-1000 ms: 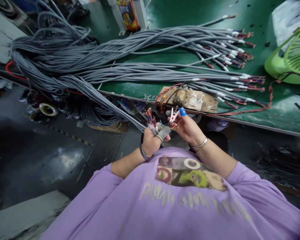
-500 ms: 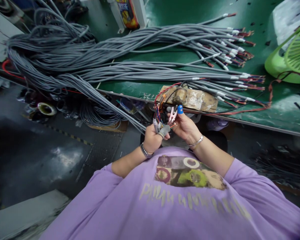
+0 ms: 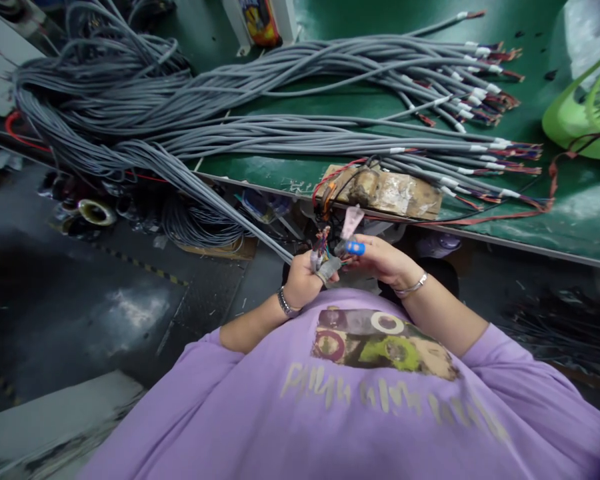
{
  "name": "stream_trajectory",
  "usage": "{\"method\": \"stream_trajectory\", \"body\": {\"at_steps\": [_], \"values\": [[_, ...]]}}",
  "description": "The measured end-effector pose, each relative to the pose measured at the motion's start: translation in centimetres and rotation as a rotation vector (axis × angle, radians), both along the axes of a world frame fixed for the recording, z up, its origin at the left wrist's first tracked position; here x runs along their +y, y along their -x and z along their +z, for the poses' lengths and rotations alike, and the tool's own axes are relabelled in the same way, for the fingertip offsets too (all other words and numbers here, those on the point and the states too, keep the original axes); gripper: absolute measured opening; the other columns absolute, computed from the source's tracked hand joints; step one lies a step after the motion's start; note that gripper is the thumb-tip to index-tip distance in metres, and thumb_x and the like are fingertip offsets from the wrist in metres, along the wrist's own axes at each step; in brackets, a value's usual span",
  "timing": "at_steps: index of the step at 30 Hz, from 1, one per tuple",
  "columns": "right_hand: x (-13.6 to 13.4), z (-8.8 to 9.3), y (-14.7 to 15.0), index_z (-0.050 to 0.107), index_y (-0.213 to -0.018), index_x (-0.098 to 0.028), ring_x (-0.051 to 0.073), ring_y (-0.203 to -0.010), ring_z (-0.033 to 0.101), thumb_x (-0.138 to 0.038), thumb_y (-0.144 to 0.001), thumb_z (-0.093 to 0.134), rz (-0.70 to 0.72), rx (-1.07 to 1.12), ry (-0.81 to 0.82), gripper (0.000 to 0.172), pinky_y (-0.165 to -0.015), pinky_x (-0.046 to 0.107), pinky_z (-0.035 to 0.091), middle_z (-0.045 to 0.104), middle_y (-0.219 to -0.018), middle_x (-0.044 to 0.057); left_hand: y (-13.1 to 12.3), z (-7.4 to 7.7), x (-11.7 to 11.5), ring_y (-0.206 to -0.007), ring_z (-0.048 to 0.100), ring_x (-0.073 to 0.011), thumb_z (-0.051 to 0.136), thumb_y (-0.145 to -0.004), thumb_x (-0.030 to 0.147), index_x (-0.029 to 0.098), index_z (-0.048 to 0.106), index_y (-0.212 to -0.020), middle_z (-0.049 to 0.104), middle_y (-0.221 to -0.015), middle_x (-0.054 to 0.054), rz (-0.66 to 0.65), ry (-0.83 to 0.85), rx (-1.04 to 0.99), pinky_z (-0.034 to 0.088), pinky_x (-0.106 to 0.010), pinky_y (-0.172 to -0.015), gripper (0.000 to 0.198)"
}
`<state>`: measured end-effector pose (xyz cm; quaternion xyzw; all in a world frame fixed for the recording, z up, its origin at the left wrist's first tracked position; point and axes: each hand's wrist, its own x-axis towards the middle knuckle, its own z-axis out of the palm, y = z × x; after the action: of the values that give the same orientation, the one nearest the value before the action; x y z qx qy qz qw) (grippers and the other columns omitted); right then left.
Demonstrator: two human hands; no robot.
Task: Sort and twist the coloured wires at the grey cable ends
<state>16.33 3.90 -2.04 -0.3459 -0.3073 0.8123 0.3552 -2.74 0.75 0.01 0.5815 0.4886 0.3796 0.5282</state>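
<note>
Several grey cables [image 3: 240, 215] run down from the bench into my left hand [image 3: 303, 277], which is closed around their ends. Bare coloured wires [image 3: 323, 241] stick up from that fist, and a grey cover sits on its thumb [image 3: 329, 269]. My right hand [image 3: 380, 259], with a blue cover [image 3: 355, 248] on one digit, is pinched close beside the left thumb, at the wire ends. A pink clip [image 3: 351, 222], blurred, juts up from the right fingers. Exactly what the right fingertips press on is hidden.
Long bundles of grey cable [image 3: 300, 63] lie across the green bench [image 3: 485, 243], stripped ends to the right. A worn wooden block [image 3: 400, 195] sits at the front edge beside red and black leads. A green fan [image 3: 575, 123] stands at right; coiled cable [image 3: 200, 223] lies below the bench.
My right hand has turned and come down closer to the left thumb. The pink clip now points upward, its broad end showing. The view has shifted slightly; my left hand keeps hold of the cables.
</note>
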Motion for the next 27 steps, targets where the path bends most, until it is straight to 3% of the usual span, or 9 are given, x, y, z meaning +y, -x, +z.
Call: {"method": "stream_trajectory", "body": {"at_steps": [3,7,11,17,22,27], "values": [[-0.1,0.2,0.5,0.071,-0.075,-0.015,0.013,-0.065,0.063,-0.04,-0.058,0.092,-0.041,-0.055,-0.106,0.037,-0.067,0.027,0.052,0.072,-0.073,0.002,0.2,-0.6,0.2,-0.053,0.062,-0.0122,0.075,-0.078,0.043,0.015,0.068,-0.064,0.072,-0.062,-0.006,-0.056,0.015,0.046,0.051,-0.023,-0.055,0.032],[-0.6,0.8,1.6,0.07,-0.071,-0.016,0.013,-0.058,0.059,-0.047,-0.06,0.089,-0.063,-0.128,-0.246,0.038,-0.06,0.028,0.051,0.069,-0.067,0.001,0.1,-0.6,0.7,-0.054,0.064,-0.0124,0.077,-0.075,0.035,0.014,0.069,-0.067,0.073,-0.063,-0.005,-0.168,0.125,0.116,0.05,-0.022,-0.054,0.024],[-1.2,1.2,1.8,0.068,-0.075,-0.017,0.014,-0.058,0.058,-0.051,-0.068,0.084,-0.109,-0.165,-0.322,0.037,-0.059,0.03,0.05,0.066,-0.066,0.001,0.2,-0.2,0.9,-0.053,0.066,-0.0134,0.076,-0.075,0.037,0.013,0.069,-0.068,0.073,-0.063,-0.007,-0.134,0.223,0.078,0.051,-0.022,-0.053,0.026],[-1.3,0.7,1.2,0.067,-0.088,-0.019,0.013,-0.069,0.062,-0.044,-0.063,0.089,-0.163,-0.151,-0.248,0.042,-0.063,0.027,0.049,0.07,-0.081,0.001,0.3,-0.1,1.0,-0.055,0.067,-0.0143,0.071,-0.079,0.052,0.013,0.07,-0.07,0.075,-0.068,-0.009,0.053,0.201,-0.036,0.044,-0.02,-0.045,0.04],[-1.7,1.1,2.4,0.058,-0.074,-0.02,0.013,-0.052,0.057,-0.051,-0.065,0.086,-0.161,-0.062,-0.247,0.043,-0.055,0.029,0.047,0.062,-0.057,-0.003,0.3,0.1,1.0,-0.056,0.068,-0.0151,0.078,-0.072,0.055,0.013,0.071,-0.073,0.075,-0.068,-0.009,-0.061,0.216,-0.032,0.048,-0.021,-0.047,0.042],[-1.7,1.7,3.2,0.056,-0.074,-0.021,0.012,-0.045,0.052,-0.052,-0.064,0.086,-0.134,-0.085,-0.195,0.044,-0.047,0.027,0.043,0.06,-0.054,-0.004,0.4,0.4,0.9,-0.056,0.068,-0.0153,0.083,-0.065,0.052,0.015,0.069,-0.063,0.073,-0.063,-0.006,-0.142,0.182,-0.014,0.056,-0.025,-0.057,0.04]]}}
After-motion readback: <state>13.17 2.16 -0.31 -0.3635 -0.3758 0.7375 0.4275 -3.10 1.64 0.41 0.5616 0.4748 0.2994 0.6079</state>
